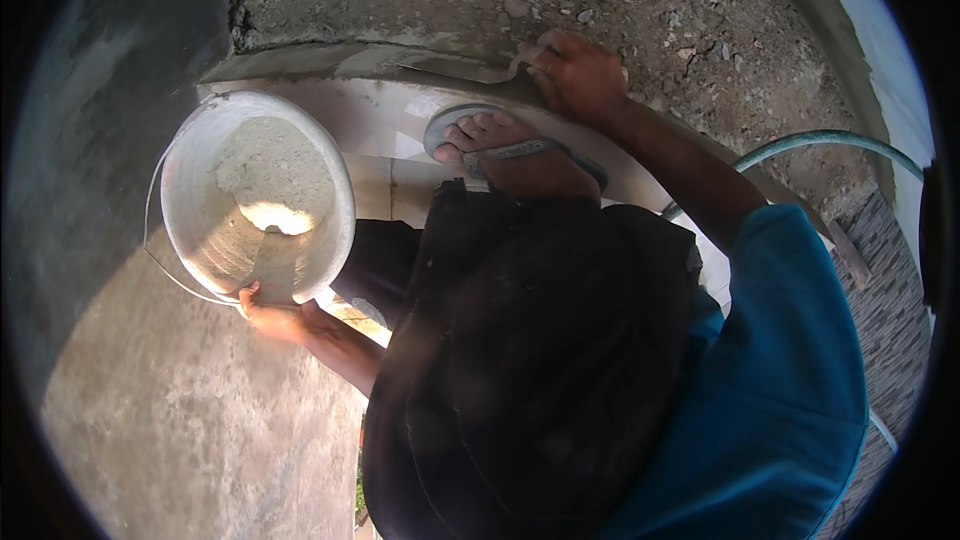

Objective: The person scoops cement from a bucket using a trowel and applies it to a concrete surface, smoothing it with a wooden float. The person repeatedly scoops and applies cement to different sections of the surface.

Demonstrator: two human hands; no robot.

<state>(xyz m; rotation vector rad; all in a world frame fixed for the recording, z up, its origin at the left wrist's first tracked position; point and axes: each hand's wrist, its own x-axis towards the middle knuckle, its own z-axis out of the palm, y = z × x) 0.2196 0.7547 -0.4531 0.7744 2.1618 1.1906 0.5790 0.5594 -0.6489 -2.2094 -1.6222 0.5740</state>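
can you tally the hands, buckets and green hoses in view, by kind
Hands: 2, the left hand and the right hand
Buckets: 1, a pale bucket with a wire handle
Hoses: 1, a green hose
Total: 4

Matt, plastic-look pale round bucket (185,185) with thin metal-wire handle (147,240)
Bucket interior: grainy, matt grey residue (275,155). Brown gravelly ground (700,40): coarse, matt. Teal cloth sleeve (780,320): matt. Curved green plastic-look hose (830,136): smooth.
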